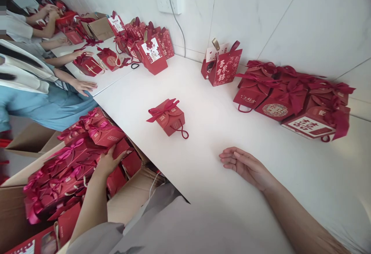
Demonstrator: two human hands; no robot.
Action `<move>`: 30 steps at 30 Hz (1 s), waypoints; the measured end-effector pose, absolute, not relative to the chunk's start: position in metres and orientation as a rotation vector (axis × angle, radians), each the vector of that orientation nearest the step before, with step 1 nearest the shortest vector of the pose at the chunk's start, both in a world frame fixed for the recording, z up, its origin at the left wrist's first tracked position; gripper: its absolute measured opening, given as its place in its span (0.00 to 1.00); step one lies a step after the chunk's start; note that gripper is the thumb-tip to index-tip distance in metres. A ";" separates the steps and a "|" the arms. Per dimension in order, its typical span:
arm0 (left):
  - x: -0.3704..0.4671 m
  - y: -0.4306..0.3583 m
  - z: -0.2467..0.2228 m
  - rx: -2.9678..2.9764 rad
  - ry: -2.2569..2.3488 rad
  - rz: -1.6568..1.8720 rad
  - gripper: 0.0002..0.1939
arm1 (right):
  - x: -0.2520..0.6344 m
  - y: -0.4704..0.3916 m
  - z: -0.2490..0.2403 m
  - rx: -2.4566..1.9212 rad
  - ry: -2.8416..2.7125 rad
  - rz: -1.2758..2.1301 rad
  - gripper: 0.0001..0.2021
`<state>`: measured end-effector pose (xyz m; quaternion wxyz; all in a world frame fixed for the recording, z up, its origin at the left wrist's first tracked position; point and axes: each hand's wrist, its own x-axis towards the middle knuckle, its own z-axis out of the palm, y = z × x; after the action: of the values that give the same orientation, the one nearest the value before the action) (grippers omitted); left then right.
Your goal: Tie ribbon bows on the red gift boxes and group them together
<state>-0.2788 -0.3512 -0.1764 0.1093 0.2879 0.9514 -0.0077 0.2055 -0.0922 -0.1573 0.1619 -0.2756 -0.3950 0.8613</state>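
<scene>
My left hand (108,164) reaches down into a cardboard carton (127,198) packed with red gift boxes. Its thumb and fingers close around a red gift box (119,148) near the carton's right side; the fingertips are partly hidden. My right hand (246,166) is at the white table (208,130), holding nothing, its fingers loosely bent. Between my hands, a small red gift box with a ribbon bow (169,117) and a cord handle stands alone on the tabletop.
Ribboned gift boxes (274,109) stand grouped at the right by the wall. Two red bags (224,68) and more bags (153,55) line the back. A co-worker's hand (84,86) rests on the adjoining table. A grey cable (176,20) hangs from the wall socket (165,0).
</scene>
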 end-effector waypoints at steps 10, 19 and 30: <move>-0.244 -0.330 -0.219 0.911 2.740 -0.044 0.36 | 0.205 -0.092 -0.157 -0.792 -1.139 2.446 0.12; -0.242 -0.327 -0.234 0.676 2.711 -0.029 0.41 | 0.204 -0.092 -0.157 -0.755 -1.128 2.468 0.12; -0.239 -0.322 -0.242 0.731 2.597 -0.094 0.39 | 0.203 -0.093 -0.157 -0.700 -1.081 2.483 0.11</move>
<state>-0.2387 -0.3219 -0.2418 0.2192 0.2643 0.9386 -0.0339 0.2034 -0.0927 -0.1572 0.1716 -0.2465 -0.3807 0.8746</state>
